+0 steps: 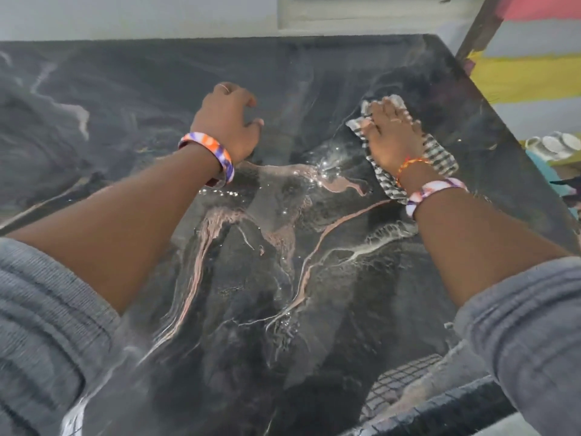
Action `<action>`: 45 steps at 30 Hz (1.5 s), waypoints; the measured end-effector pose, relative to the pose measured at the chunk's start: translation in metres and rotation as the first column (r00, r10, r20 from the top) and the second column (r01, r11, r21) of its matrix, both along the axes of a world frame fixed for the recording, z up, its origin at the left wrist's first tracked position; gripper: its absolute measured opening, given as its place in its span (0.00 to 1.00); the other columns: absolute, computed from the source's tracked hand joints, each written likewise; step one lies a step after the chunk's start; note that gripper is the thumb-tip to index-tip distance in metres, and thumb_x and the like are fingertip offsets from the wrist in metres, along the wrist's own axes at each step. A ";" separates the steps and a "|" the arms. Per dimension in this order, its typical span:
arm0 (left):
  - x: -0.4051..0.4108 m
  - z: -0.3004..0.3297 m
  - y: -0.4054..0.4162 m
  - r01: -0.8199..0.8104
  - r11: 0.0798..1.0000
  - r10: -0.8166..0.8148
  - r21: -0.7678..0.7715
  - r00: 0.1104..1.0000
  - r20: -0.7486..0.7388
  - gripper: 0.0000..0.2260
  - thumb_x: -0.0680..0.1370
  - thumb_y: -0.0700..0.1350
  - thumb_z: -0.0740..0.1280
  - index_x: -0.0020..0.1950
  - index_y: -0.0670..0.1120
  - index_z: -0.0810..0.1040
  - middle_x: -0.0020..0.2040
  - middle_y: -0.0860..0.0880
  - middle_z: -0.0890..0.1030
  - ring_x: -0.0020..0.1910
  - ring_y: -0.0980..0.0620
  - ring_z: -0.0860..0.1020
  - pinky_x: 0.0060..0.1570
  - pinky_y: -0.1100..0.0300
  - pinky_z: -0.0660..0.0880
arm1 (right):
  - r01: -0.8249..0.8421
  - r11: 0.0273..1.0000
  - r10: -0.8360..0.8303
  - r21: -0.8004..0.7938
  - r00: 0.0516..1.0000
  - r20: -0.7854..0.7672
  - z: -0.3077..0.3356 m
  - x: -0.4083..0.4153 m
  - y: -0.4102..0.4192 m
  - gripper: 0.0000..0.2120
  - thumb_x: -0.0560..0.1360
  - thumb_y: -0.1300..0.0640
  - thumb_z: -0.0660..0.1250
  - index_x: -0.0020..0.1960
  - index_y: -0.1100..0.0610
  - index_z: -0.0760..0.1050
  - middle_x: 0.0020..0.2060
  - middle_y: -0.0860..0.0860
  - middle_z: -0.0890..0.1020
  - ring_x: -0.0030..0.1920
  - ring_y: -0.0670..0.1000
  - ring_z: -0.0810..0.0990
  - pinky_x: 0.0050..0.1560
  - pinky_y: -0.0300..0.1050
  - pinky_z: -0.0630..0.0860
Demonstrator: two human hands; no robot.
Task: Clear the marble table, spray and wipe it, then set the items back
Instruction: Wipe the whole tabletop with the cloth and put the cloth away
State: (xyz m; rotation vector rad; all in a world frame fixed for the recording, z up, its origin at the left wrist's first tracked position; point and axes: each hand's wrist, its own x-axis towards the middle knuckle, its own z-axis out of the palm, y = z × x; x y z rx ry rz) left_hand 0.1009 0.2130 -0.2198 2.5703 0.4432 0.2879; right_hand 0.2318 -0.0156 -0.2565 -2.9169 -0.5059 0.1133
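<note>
On dark marble table (125, 99), toward far right corner: right hand (393, 136) lay flat on checked cloth (438, 154), fingers straight and spread, pressing it down, no curl round it. Cloth sat crumpled on tabletop, edges showing past fingertips and wrist. Left hand (228, 121) rested near table centre, well apart from cloth, fingers loosely curled, holding nothing. Wet droplets (317, 174) glistened on marble between both hands. Patterned bangles on both wrists, grey sleeves pushed up. Stacked white cups (553, 144) off table at right.
</note>
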 end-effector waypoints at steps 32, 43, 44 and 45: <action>-0.241 0.017 -0.005 -0.187 0.982 0.187 0.032 0.982 -0.004 0.13 0.76 0.43 0.64 0.59 0.40 0.77 0.65 0.37 0.71 0.64 0.38 0.71 0.64 0.54 0.67 | -0.198 0.978 0.204 0.073 0.974 -0.099 0.008 -0.281 -0.022 0.25 0.79 0.45 0.51 0.74 0.40 0.51 0.76 0.42 0.51 0.77 0.51 0.46 0.74 0.60 0.38; -0.347 0.004 0.108 -0.231 0.973 0.231 0.018 0.968 -0.100 0.13 0.75 0.45 0.64 0.58 0.44 0.79 0.62 0.37 0.75 0.60 0.36 0.74 0.62 0.51 0.70 | -0.211 0.969 0.214 0.128 0.977 -0.012 0.005 -0.398 0.089 0.24 0.80 0.56 0.53 0.75 0.47 0.55 0.76 0.45 0.56 0.77 0.52 0.49 0.75 0.57 0.44; -0.359 0.003 0.122 -0.242 0.970 0.243 0.028 0.964 -0.106 0.13 0.75 0.45 0.64 0.57 0.44 0.79 0.61 0.37 0.75 0.60 0.36 0.74 0.62 0.50 0.70 | -0.250 0.958 0.253 0.141 0.967 -0.007 0.003 -0.415 0.110 0.24 0.80 0.56 0.53 0.75 0.47 0.55 0.76 0.45 0.57 0.77 0.52 0.50 0.75 0.58 0.44; -0.370 0.002 0.133 -0.254 0.967 0.256 0.034 0.960 -0.112 0.13 0.75 0.45 0.64 0.57 0.43 0.79 0.61 0.36 0.75 0.60 0.35 0.74 0.62 0.50 0.70 | -0.288 0.945 0.292 0.157 0.956 -0.001 0.003 -0.430 0.131 0.24 0.80 0.56 0.54 0.75 0.47 0.55 0.75 0.45 0.57 0.77 0.51 0.51 0.75 0.57 0.45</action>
